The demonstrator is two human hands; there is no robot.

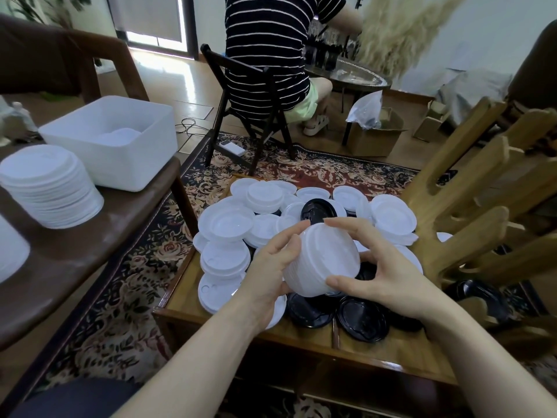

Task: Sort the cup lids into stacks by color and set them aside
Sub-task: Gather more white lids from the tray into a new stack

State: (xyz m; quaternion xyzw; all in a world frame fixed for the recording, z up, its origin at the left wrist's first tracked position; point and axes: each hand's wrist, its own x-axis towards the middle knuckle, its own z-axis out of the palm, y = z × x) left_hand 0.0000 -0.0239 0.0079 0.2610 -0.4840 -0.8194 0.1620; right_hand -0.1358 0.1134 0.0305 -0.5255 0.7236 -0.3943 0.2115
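Lid-strewn wooden tray (301,336) on floral rug (126,285)

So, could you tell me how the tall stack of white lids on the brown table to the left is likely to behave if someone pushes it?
The tall stack of white lids already leans, its layers offset, so a shove near the top would probably shear or topple it. The lids look thin and light, so it should slide easily on the smooth brown table. Pushing low seems safer.

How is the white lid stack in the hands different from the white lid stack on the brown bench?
The held stack is tilted and gripped by the left hand and right hand; the bench stack stands free, untouched. The held stack hovers over the mixed lids; the bench stack stands beside the white bin. Both are white.
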